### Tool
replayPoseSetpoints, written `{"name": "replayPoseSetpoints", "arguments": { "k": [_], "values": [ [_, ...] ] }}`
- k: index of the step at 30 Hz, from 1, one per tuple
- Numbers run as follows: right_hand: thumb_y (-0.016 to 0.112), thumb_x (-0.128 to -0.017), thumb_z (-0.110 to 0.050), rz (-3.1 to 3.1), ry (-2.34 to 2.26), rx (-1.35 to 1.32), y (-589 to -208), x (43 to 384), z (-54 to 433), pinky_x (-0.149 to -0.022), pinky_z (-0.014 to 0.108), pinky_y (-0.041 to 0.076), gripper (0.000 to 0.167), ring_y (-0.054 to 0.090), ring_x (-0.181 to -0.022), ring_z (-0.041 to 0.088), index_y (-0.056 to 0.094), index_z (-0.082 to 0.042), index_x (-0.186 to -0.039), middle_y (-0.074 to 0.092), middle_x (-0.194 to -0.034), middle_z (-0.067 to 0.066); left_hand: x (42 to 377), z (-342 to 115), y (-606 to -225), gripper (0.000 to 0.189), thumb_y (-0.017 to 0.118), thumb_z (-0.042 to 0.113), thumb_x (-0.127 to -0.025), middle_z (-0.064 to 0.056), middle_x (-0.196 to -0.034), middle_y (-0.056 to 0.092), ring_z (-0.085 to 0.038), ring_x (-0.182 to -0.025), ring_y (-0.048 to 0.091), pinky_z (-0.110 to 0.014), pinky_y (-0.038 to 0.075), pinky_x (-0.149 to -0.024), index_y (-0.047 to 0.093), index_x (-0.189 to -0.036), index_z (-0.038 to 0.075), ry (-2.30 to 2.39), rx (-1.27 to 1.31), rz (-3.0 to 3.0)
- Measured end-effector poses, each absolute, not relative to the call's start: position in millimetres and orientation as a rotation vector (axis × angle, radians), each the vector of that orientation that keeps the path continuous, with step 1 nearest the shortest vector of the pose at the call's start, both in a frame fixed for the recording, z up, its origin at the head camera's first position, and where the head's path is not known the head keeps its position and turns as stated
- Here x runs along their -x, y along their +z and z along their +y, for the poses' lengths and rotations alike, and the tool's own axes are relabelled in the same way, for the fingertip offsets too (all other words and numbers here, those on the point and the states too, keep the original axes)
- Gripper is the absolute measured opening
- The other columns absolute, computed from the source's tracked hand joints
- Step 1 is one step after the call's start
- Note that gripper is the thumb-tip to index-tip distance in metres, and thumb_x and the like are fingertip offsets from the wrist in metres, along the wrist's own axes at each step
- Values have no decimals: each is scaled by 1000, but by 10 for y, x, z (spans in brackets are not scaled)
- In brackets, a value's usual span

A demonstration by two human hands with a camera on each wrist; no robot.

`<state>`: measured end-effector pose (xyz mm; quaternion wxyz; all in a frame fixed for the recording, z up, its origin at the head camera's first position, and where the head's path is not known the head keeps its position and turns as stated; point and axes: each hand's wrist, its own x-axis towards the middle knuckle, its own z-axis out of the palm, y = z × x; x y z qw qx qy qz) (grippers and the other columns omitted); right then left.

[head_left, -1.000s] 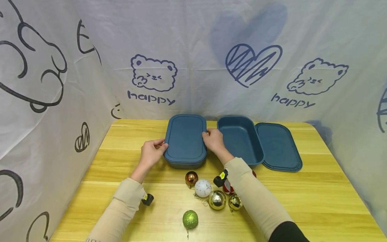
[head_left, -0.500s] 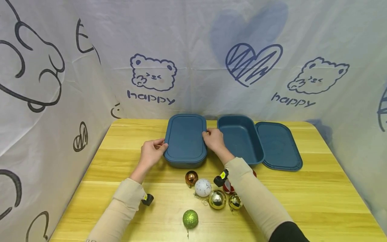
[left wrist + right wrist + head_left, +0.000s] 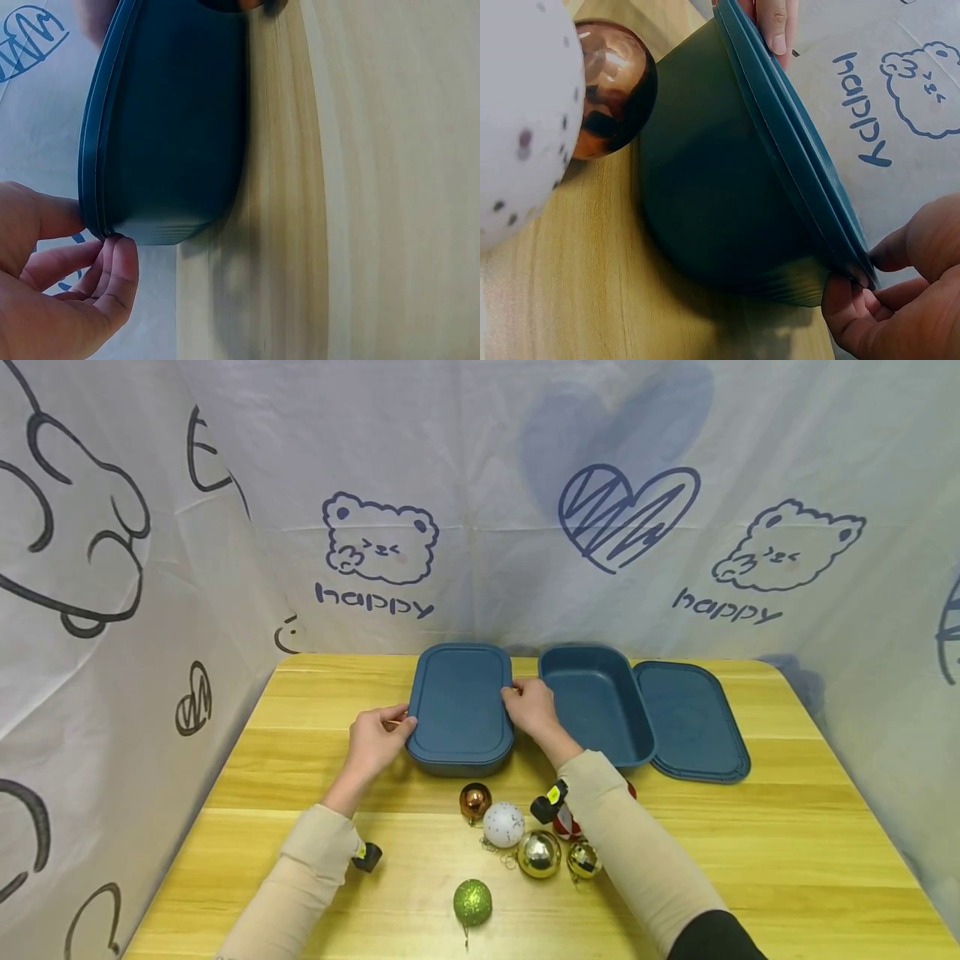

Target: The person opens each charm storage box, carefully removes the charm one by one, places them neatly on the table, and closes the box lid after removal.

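A dark blue rectangular box (image 3: 460, 769) stands on the table with its matching lid (image 3: 462, 702) seated on top. My left hand (image 3: 375, 737) pinches the lid's left rim, thumb above and fingertips tucked beneath, as the left wrist view shows of this hand (image 3: 67, 289). On the opposite side, my right hand (image 3: 532, 708) pinches the right rim; the right wrist view has the thumb and curled fingers of that hand (image 3: 907, 289) at the edge. The lid hides the inside of the box.
Right of it stands an uncovered blue box (image 3: 600, 714), beside a loose lid (image 3: 697, 722). In front lie bauble ornaments: copper (image 3: 476, 801), white speckled (image 3: 503, 824), large gold (image 3: 538, 854), small gold (image 3: 583, 860), green glitter (image 3: 472, 903), and red-and-white (image 3: 566, 823), partly behind my right sleeve.
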<state>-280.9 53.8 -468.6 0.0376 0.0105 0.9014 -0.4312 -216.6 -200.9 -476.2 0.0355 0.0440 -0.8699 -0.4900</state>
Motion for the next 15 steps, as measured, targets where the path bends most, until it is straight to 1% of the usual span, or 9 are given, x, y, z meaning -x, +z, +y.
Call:
{"name": "replayPoseSetpoints", "arguments": {
  "k": [3,7,10,15],
  "values": [
    [54,-108,-21,2771,-1314,-33,-4700,2811,536,-102,47,56,42,67,-123,34,65,-1,-143,73,-132,20,2154,-2004,-4763,39,70,17,-102,-21,-119,75,-34,-106,72,-19,52,-70,69,-138,1,-1522,-140,-2678],
    [55,-109,-22,2766,-1310,-42,-4722,2815,531,-104,46,56,43,66,-127,34,63,-2,-146,71,-136,19,2145,-1997,-4763,40,70,16,-102,-20,-120,74,-33,-104,72,-19,51,-67,68,-139,1,-1524,-145,-2689],
    [55,-109,-22,2763,-1308,-45,-4730,2816,530,-103,46,56,43,66,-126,34,62,-2,-147,70,-137,19,2147,-1992,-4768,40,70,16,-102,-19,-120,73,-32,-103,72,-19,51,-65,68,-139,1,-1518,-150,-2689],
    [55,-110,-23,2739,-1336,-53,-4728,2810,530,-102,46,56,44,67,-124,34,60,-2,-148,70,-138,19,2149,-1983,-4787,39,69,15,-103,-20,-121,73,-33,-105,72,-18,51,-68,69,-139,2,-1512,-148,-2675]
  ]
}}
